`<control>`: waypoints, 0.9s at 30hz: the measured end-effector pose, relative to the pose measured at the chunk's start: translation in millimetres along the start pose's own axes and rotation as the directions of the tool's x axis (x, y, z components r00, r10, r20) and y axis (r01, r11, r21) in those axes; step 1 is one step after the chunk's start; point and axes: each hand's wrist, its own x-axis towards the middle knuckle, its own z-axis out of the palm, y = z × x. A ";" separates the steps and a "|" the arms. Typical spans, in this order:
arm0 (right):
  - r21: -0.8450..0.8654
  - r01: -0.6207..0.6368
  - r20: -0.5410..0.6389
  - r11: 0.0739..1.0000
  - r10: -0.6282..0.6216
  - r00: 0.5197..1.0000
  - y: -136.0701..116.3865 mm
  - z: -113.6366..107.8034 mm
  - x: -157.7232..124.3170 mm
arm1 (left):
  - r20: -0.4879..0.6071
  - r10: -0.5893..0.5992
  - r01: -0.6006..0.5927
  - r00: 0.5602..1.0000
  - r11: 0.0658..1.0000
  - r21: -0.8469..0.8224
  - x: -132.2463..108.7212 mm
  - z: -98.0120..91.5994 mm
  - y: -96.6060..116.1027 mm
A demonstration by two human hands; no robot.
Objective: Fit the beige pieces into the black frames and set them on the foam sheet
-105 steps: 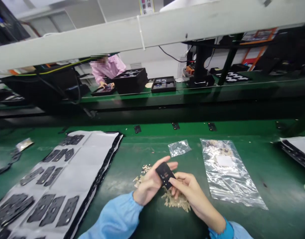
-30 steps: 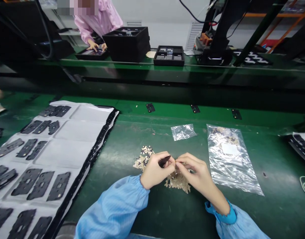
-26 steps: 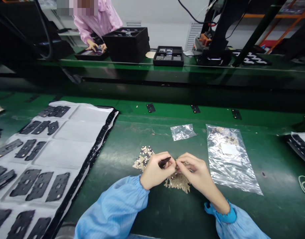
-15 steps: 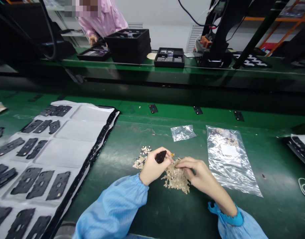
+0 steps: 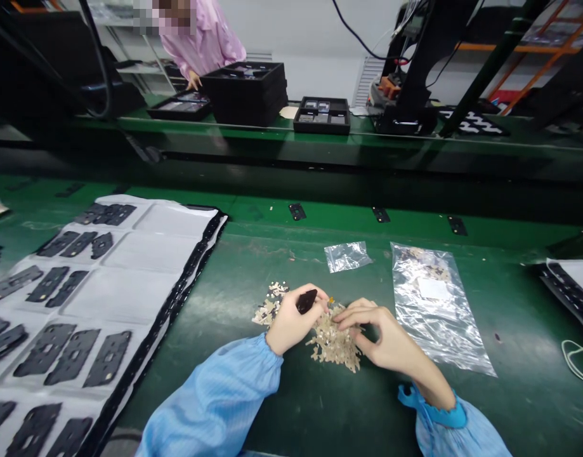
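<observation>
My left hand is closed round a dark, pointed-ended object, mostly hidden by the fingers, so its kind is unclear. A tiny yellow-orange bit shows just past those fingertips. My right hand rests its fingertips on a pile of small beige flat pieces, with the thumb apart from the fingers. Beyond my left wrist lies a smaller heap of beige and dark pieces, partly covered by the hand.
A white tray with black flat parts fills the left. A clear bag of pieces lies right, a small clear bag behind the pile. Black parts line the green strip. Across stands a person in pink near stacked black trays.
My right fingers have loosened and spread slightly over the pile, the thumb now lower. My left hand keeps nearly the same place and grip. The person opposite has shifted a hand.
</observation>
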 end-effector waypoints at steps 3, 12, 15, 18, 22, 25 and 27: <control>0.056 -0.125 -0.132 0.991 0.131 0.982 -1.6 1.2 3.8 | 0.013 -0.010 0.010 1.000 1.000 -0.004 0.0 -0.1 -1.0; 0.524 -0.183 -0.163 0.832 0.309 0.937 -0.3 22.4 12.1 | 0.097 0.024 -0.023 0.995 1.000 -0.005 -3.5 5.4 2.1; 0.528 -0.162 -0.213 0.834 0.315 0.925 -0.6 24.4 12.0 | 0.036 0.102 -0.105 0.994 0.990 0.093 -5.2 6.6 2.2; 0.517 -0.142 -0.254 0.844 0.309 0.916 -1.1 23.9 11.9 | -0.041 0.246 -0.228 0.968 0.941 0.249 -7.6 7.3 1.0; 0.480 -0.130 -0.240 0.868 0.272 0.932 -0.8 23.7 10.6 | -0.031 0.330 -0.302 0.944 0.893 0.333 -10.9 9.0 -2.3; 0.449 -0.114 -0.239 0.886 0.242 0.940 -1.5 25.8 9.5 | -0.026 0.361 -0.327 0.932 0.871 0.366 -12.3 10.8 -4.6; 0.440 -0.113 -0.234 0.891 0.235 0.943 -2.8 28.2 9.3 | -0.032 0.376 -0.335 0.926 0.857 0.392 -12.5 11.6 -5.1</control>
